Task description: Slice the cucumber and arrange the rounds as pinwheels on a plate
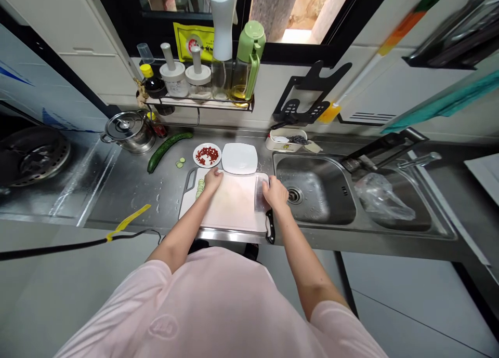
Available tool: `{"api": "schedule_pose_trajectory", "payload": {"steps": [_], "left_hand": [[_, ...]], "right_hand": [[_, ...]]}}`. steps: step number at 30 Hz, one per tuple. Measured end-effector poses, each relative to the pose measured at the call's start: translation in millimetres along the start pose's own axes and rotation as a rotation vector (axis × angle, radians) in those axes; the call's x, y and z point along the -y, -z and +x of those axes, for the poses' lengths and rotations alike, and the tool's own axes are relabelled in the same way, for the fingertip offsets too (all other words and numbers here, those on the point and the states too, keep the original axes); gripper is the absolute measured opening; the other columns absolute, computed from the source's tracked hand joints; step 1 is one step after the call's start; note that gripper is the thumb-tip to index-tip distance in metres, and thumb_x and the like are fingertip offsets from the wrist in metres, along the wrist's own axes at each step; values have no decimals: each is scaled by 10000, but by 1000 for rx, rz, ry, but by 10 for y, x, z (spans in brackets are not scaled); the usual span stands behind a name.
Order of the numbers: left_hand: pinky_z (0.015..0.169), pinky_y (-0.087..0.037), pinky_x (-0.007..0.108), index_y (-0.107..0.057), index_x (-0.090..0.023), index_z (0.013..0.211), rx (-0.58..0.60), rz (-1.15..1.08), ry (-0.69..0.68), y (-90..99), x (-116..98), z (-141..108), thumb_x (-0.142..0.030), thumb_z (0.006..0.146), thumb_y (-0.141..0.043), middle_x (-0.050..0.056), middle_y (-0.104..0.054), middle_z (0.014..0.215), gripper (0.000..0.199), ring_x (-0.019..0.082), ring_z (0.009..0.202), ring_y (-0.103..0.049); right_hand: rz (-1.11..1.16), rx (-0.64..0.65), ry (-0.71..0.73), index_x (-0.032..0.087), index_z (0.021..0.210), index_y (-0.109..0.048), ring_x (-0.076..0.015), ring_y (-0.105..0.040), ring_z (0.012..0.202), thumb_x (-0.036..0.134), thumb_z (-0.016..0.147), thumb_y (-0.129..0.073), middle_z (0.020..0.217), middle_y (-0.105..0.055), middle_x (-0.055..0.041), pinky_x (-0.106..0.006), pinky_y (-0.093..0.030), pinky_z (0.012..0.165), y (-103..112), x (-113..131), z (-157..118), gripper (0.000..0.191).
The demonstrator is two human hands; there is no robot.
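My left hand point(213, 180) rests on the far left part of a white cutting board point(230, 210), right beside a row of cucumber slices point(200, 189). My right hand point(275, 193) is at the board's right edge, on a kitchen knife point(262, 194) standing on its edge, with the black handle point(270, 226) reaching past the near rim. A whole green cucumber point(167, 151) lies on the steel counter beyond the board, near a couple of loose slices point(180, 163). Chopped red pieces fill a small round plate point(207, 155), and a white square plate point(239, 158) sits beside it.
To the right is a steel double sink point(314, 189), with a plastic bag point(382, 198) in the farther basin. A steel pot point(128, 132) and gas burner point(33, 155) stand left. Bottles line a wall shelf point(198, 104). A yellow-tipped cable point(128, 217) crosses the counter's front edge.
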State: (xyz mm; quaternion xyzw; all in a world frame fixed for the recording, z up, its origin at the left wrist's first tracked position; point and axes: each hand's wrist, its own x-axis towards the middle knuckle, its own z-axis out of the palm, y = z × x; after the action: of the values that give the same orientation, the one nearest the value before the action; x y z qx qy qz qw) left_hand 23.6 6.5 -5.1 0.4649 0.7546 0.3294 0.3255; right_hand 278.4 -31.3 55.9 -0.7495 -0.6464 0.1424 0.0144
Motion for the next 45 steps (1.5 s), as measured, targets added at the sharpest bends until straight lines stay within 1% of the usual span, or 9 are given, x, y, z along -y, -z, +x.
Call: {"api": "schedule_pose_trajectory", "payload": {"steps": [3, 6, 9, 14, 23, 28, 32, 39, 45], "left_hand": [[765, -475, 291, -603, -147, 1209, 33, -71, 70, -116, -45, 118, -258, 749, -593, 58, -706, 841, 474, 203, 818, -655], [690, -487, 265, -552, -140, 1272, 71, -140, 148, -217, -60, 198, -244, 759, -575, 58, -711, 849, 524, 169, 729, -657], [612, -485, 227, -519, -127, 1297, 103, -237, 220, -290, -77, 260, -222, 767, -552, 64, -705, 896, 539, 133, 687, -652], [594, -483, 207, -575, -123, 1207, 92, -362, 277, -342, -145, 344, -177, 723, -587, 66, -698, 896, 487, 122, 685, -650], [646, -463, 241, -677, -168, 930, 3, -194, 191, -345, -173, 387, -140, 655, -612, 12, -653, 674, 284, 165, 702, -639], [617, -445, 237, -662, -161, 897, 6, -257, 164, -333, -203, 350, -143, 656, -591, -5, -620, 621, 252, 146, 626, -604], [593, -433, 227, -649, -159, 903, 24, -315, 118, -278, -207, 232, -161, 667, -587, -18, -595, 589, 245, 131, 587, -576], [540, -412, 212, -610, -141, 960, 63, -485, 70, -87, -23, -197, -209, 685, -601, -24, -576, 615, 284, 107, 545, -542], [510, -395, 207, -581, -132, 970, 83, -537, 58, 117, 239, -600, -231, 695, -616, -29, -545, 609, 294, 96, 512, -514]], "right_hand": [[98, -41, -11, 164, 1341, -420, -266, -555, 1094, 444, 947, -381, 1224, -568, -162, -336, -404, 883, 7, 135, 392, 484], [197, 28, -77, 100, 1325, -442, -279, -556, 1104, 420, 929, -418, 1187, -595, -187, -332, -409, 891, -81, 235, 710, 509], [284, 46, -79, 93, 1299, -473, -268, -549, 1129, 369, 924, -423, 1192, -604, -184, -316, -400, 919, -197, 304, 907, 468], [337, 72, -98, 103, 1294, -481, -263, -555, 1119, 323, 875, -487, 1198, -606, -176, -330, -411, 929, -333, 376, 1084, 473], [307, 94, -118, 153, 1155, -581, -303, -556, 1089, 250, 813, -489, 1133, -631, -148, -480, -362, 963, -407, 368, 1187, 367], [404, 66, -105, 179, 1100, -613, -274, -569, 1027, 247, 775, -505, 1049, -660, -98, -419, -381, 928, -405, 267, 1176, 350], [490, 42, -115, 180, 1023, -639, -242, -584, 913, 243, 740, -523, 925, -670, -65, -349, -405, 854, -396, 187, 1067, 312], [657, -35, -14, 153, 1012, -613, -192, -534, 730, 266, 706, -497, 765, -608, -22, -293, -408, 731, -383, 133, 615, 347], [753, -41, 43, 151, 993, -586, -178, -493, 657, 289, 696, -472, 689, -530, 7, -279, -394, 664, -534, 162, 161, 347]]}}
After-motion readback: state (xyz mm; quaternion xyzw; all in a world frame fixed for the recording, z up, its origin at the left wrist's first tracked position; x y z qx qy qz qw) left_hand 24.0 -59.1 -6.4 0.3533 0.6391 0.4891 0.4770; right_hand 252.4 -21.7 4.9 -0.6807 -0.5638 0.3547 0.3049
